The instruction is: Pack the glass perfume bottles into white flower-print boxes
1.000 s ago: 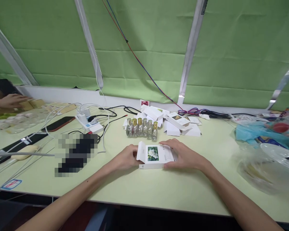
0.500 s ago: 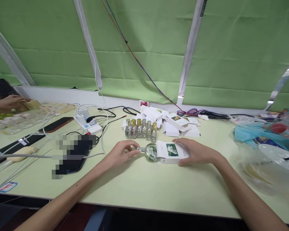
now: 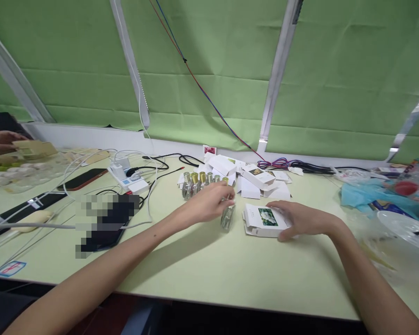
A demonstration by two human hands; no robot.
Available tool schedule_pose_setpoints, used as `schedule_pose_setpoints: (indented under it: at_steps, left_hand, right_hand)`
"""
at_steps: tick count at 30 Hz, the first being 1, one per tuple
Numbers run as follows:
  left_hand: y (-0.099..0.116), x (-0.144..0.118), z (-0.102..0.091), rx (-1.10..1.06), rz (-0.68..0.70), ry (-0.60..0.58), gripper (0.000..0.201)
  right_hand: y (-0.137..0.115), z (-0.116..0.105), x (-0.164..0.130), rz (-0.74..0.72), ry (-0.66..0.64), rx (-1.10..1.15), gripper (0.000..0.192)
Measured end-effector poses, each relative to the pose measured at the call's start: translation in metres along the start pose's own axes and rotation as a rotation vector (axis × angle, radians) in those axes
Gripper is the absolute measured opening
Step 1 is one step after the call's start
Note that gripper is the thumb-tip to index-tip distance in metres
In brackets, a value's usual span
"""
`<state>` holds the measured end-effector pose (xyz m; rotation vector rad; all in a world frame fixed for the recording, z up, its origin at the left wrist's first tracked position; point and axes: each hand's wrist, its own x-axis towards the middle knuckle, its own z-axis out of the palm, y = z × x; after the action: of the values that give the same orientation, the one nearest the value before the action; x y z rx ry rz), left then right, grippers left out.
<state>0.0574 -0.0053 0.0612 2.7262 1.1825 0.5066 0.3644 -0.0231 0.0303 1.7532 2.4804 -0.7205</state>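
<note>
My left hand grips a small clear glass bottle by its cap and holds it upright just over the table, in front of a row of several gold-capped bottles. My right hand lies on a small white box with a flower picture, which lies flat on the table with its left end flap open, a little right of the held bottle.
A heap of white folded boxes lies behind the bottles. Cables, a power strip and phones sit at the left, clear plastic bags at the right. Another person's hand works at the far left.
My left hand drew the bottle out of the box and stood it up toward the row. My right hand slid the box to the right.
</note>
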Motion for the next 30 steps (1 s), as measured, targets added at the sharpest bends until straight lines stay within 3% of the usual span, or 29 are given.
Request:
schedule_pose_setpoints:
  at_steps: [4,9,14,18,21,23,26,30]
  left_hand:
    - [0.012,0.039,0.005,0.200,-0.021,-0.056,0.016]
    - [0.002,0.071,0.005,0.418,-0.111,-0.089,0.014]
    - [-0.008,0.084,-0.001,0.440,-0.111,-0.112,0.017]
    - [0.001,0.077,-0.002,0.397,-0.074,-0.056,0.022]
    - [0.012,0.061,0.002,0.209,-0.047,-0.006,0.014]
    - [0.019,0.049,0.005,-0.013,-0.074,-0.095,0.012]
    - [0.022,0.035,0.009,-0.397,-0.196,-0.273,0.022]
    - [0.023,0.027,0.020,-0.783,-0.381,-0.236,0.026]
  right_hand:
    - [0.013,-0.001,-0.004,0.067,0.009,0.004,0.102]
    - [0.019,0.000,-0.002,0.074,0.021,0.003,0.102]
    - [0.017,0.001,0.000,0.035,0.063,0.016,0.099]
    - [0.013,0.000,-0.001,0.011,0.102,0.029,0.097]
    - [0.010,-0.004,-0.003,-0.026,0.163,0.080,0.095]
    - [0.007,-0.006,-0.005,-0.066,0.206,0.143,0.096]
    - [0.003,-0.006,-0.007,-0.098,0.242,0.221,0.097]
    - [0.000,-0.003,-0.004,-0.125,0.301,0.257,0.095]
